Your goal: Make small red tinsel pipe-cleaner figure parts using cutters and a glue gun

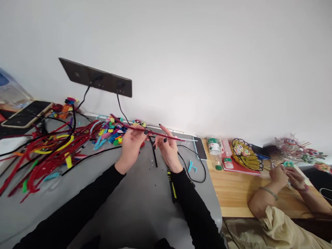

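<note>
Both hands are raised over the grey table [140,204], between its back edge and the bare surface nearer the body. The left hand [131,147] pinches a dark red fuzzy stem [153,132] between thumb and fingers. The stem runs on across the right hand [168,150], whose index finger is lifted; whether its other fingers pinch the stem, I cannot tell. Left of the hands, a pile of red stems [61,143] crowds the surface. A black-and-yellow tool [173,188] lies beside the right wrist, partly hidden by the sleeve, and a looped black cable [205,173] reaches toward the table's right edge, near a phone [200,148]. The open room is in front, between the forearms. Beyond that edge, another person's hands [286,178] work over a wooden table [233,190], well apart.
</note>
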Demonstrator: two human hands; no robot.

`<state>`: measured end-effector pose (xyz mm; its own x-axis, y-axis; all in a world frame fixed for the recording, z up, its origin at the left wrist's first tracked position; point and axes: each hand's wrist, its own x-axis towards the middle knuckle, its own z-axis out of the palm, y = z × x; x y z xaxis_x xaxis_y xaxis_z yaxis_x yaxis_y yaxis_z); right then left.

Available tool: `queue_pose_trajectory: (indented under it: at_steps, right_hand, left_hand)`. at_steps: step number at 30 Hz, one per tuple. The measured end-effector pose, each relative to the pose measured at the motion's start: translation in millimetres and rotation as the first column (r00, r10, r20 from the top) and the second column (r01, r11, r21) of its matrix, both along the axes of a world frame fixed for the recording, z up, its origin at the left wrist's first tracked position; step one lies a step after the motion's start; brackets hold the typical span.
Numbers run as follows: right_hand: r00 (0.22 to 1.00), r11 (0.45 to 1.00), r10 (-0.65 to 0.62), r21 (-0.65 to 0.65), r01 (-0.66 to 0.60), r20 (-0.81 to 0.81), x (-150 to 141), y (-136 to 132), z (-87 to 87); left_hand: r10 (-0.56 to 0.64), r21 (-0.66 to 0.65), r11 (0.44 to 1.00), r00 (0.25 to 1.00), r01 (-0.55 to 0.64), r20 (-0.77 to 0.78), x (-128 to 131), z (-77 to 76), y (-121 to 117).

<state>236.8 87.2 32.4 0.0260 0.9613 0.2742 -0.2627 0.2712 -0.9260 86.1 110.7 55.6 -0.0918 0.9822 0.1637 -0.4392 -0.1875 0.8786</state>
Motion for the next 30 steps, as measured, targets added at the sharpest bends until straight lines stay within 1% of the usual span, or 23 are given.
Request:
queue_pose_trajectory:
  at_steps: [2,3,4,6,8,10,14,17,19,22,24,27,30]
  right_hand:
    - [0.976,0.976,-0.212,-0.057,0.209,-0.045,-2,7,-4.6]
    - [0.958,0.957,-0.284,-0.075,0.28,-0.048,-2,9,-9.7]
    - [0.943,0.942,-0.329,-0.085,0.324,-0.045,-1,12,-15.9]
    - [0.925,0.923,-0.377,-0.092,0.373,-0.032,3,14,-28.6]
    - [0.903,0.9,-0.43,-0.09,0.427,-0.011,7,14,-37.7]
    - [0.883,0.88,-0.469,-0.074,0.469,0.019,8,13,-41.8]
    - [0.87,0.871,-0.487,-0.032,0.49,0.073,4,10,-42.2]
    - [0.874,0.875,-0.481,-0.025,0.483,0.073,1,11,-43.4]
    - [0.867,0.867,-0.496,-0.029,0.498,0.053,1,12,-44.7]
    - [0.85,0.848,-0.526,-0.064,0.526,0.015,3,12,-45.1]
    - [0.855,0.85,-0.518,-0.104,0.517,0.012,5,11,-44.7]
    - [0.859,0.849,-0.512,-0.143,0.509,0.019,8,10,-45.1]
    - [0.847,0.836,-0.531,-0.159,0.526,0.011,10,10,-46.5]
  left_hand:
    - [-0.091,-0.061,0.994,0.995,0.089,-0.031,9,-11.6,5]
    - [-0.13,-0.085,0.988,0.991,0.126,-0.042,10,-15.7,10]
    - [-0.157,-0.099,0.984,0.987,0.151,-0.048,10,-18.9,14]
    - [-0.194,-0.122,0.975,0.98,0.187,-0.052,5,-24.1,25]
    - [-0.2,-0.133,0.972,0.979,0.192,-0.05,-1,-29.0,34]
    - [-0.178,-0.136,0.976,0.983,0.171,-0.046,-7,-34.3,40]
    - [-0.138,-0.138,0.982,0.989,0.129,-0.059,-12,-42.5,41]
    - [-0.151,-0.128,0.982,0.984,0.139,-0.096,-15,-45.1,37]
    - [-0.174,-0.12,0.98,0.977,0.159,-0.12,-17,-46.7,33]
    - [-0.192,-0.119,0.977,0.972,0.177,-0.132,-18,-50.4,30]
    - [-0.188,-0.129,0.977,0.974,0.173,-0.123,-18,-53.2,30]
    - [-0.153,-0.15,0.979,0.985,0.139,-0.086,-20,-55.9,34]
    - [-0.09,-0.159,0.984,0.995,0.082,-0.044,-25,-56.3,38]
